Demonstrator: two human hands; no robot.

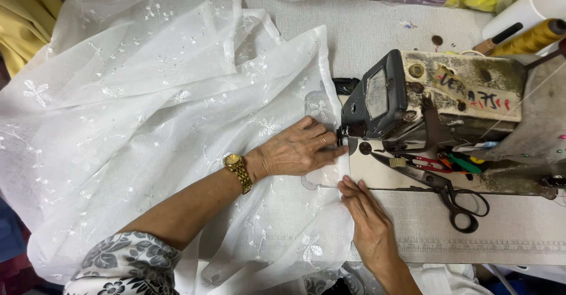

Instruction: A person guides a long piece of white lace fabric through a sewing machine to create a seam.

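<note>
Pressing flat on the white fabric, the left hand is seen in the head view with its fingers stretched out and held together, gripping nothing. A gold watch is worn on its wrist, and a ring is borne on one finger. The fingertips are placed just beside the needle area of the sewing machine, whose dark head is found directly beyond them.

The right hand is laid palm down on the fabric's edge, its fingers extended and closed on nothing, just below the left fingertips. The folded edge of the fabric is held between the two sets of fingertips, at the machine's foot. The rest of the sheer, embroidered fabric is spread well behind the left hand, over the table.

Black scissors are seen beyond the right fingers, lying on the machine bed, with small red and green tools near them. A yellow thread cone is placed far past the fingers, at the upper corner. A floral sleeve is seen at the left elbow.
</note>
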